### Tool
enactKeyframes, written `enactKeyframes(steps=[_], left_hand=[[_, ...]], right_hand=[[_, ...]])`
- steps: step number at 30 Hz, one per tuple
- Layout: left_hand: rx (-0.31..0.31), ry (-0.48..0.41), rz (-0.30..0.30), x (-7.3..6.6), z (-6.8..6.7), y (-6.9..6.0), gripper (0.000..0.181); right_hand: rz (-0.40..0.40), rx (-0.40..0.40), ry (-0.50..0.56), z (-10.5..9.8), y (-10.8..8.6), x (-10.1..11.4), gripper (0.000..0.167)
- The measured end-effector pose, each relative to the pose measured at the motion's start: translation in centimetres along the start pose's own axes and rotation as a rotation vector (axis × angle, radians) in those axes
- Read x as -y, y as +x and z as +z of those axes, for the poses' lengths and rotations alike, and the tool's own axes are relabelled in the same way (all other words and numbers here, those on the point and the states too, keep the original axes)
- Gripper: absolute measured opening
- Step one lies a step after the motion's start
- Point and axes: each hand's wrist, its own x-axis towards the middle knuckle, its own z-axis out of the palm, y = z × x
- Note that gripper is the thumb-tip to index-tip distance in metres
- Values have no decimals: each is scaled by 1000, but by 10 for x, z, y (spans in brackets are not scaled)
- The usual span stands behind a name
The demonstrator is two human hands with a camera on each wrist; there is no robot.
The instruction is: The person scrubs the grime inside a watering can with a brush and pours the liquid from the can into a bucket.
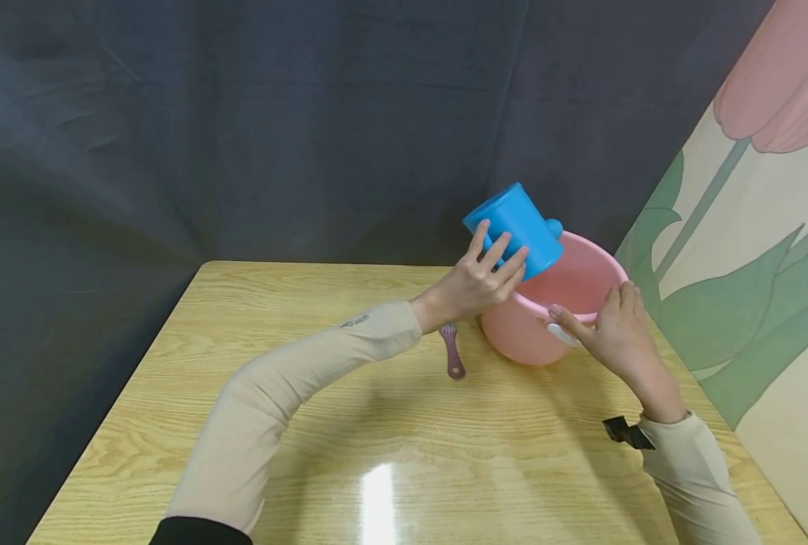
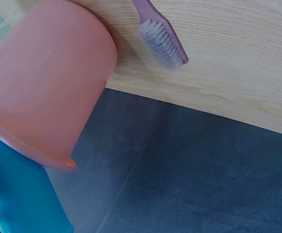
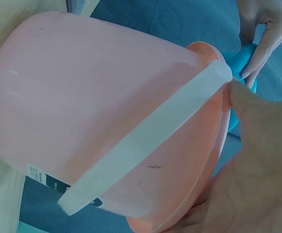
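Observation:
A blue plastic cup (image 1: pixel 523 235) with a small round knob on one side is tilted above the rim of a pink bucket (image 1: pixel 526 341). My left hand (image 1: pixel 482 280) holds the cup by its side, and the handle is partly hidden behind the fingers. At the bucket's near right, my right hand (image 1: pixel 622 337) grips the rim, thumb outside and fingers over the far part. A white carrying handle (image 3: pixel 146 138) hangs against the bucket's outer wall in the right wrist view. What lies at the bucket's bottom is hidden.
A purple scrubbing brush (image 1: pixel 453 356) with pale bristles lies on the wooden table (image 1: pixel 309 454), left of the bucket. Behind the table hangs a dark curtain (image 1: pixel 309 136). A wall painted with tulips (image 1: pixel 751 288) borders the right side.

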Motion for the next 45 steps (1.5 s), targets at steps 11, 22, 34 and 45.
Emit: enactKeyframes(steps=[11, 22, 34, 45], left_hand=[[-46, 7, -2, 0, 2, 2, 26], [-78, 12, 11, 1, 6, 2, 23], [-87, 5, 26, 2, 6, 3, 24], [-106, 0, 28, 3, 6, 3, 24]], right_hand=[[17, 34, 6, -1, 2, -2, 104], [31, 52, 4, -1, 4, -5, 107], [33, 66, 15, -1, 5, -6, 109], [16, 49, 4, -1, 6, -6, 109]])
